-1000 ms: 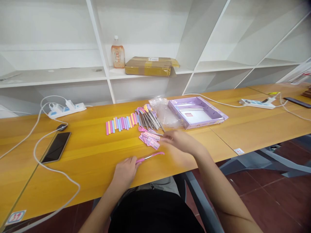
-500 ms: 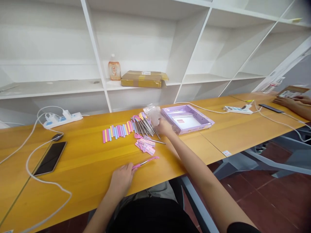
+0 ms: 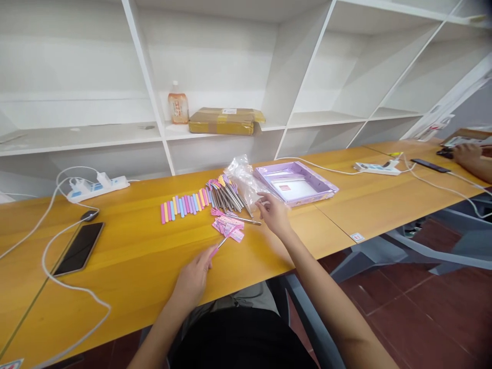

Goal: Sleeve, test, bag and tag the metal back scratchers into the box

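Head view: left hand (image 3: 193,277) holds pink scratcher (image 3: 222,243).

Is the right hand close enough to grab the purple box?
Probably yes: the right hand is beside the purple box, and nothing seems to block the near edge, though a clear plastic bag lies along its left side.

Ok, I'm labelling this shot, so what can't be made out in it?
All in the head view:
- Pink-handled stick, rear end: hidden by the left hand.
- Pink cards, their print: too small to read.
- Co-worker's arm: cut off by the right edge.
- Right hand, whether it touches the plastic bag: too blurred to tell.
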A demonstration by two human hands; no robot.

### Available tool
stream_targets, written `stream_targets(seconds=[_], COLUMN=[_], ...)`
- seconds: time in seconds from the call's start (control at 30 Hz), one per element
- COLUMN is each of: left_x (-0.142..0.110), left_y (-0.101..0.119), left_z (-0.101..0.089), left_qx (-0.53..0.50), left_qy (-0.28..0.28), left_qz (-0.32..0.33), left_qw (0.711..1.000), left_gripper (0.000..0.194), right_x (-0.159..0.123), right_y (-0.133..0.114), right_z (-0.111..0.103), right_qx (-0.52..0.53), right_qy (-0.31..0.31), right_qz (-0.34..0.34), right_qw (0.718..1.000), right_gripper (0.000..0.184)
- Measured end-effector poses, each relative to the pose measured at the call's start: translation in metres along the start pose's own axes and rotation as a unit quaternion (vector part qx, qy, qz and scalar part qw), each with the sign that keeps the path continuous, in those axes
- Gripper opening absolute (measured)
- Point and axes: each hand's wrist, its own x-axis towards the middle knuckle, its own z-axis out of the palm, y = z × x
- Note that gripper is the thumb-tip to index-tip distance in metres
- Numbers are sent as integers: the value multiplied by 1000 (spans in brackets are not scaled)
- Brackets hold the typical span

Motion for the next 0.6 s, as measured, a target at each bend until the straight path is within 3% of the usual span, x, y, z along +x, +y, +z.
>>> stream_targets(seconds=[0.13, 0.23, 0.33, 0.47, 0.6], left_x=[2, 2, 1, 0, 0], left_y=[-2, -2, -4, -6, -7], left_z=[1, 1, 2, 4, 3], left_qx=[-6, -14, -19, -34, -74], left_qy=[-6, 0, 3, 12, 42], left_qz=[-7, -10, -14, -15, -24], left_qw=[1000, 1000, 1000, 999, 996], left_gripper=[56, 56, 56, 54, 51], right_x=[36, 68, 81, 62, 16], right_y=[15, 21, 16, -5, -27], right_z=[0, -4, -11, -18, -12], right_qx=[159, 225, 293, 358, 415], right_qy=[-4, -19, -57, -124, -152], right_qz=[104, 123, 133, 138, 126], right_qw=[982, 966, 945, 915, 888], right_gripper=[47, 42, 32, 32, 42])
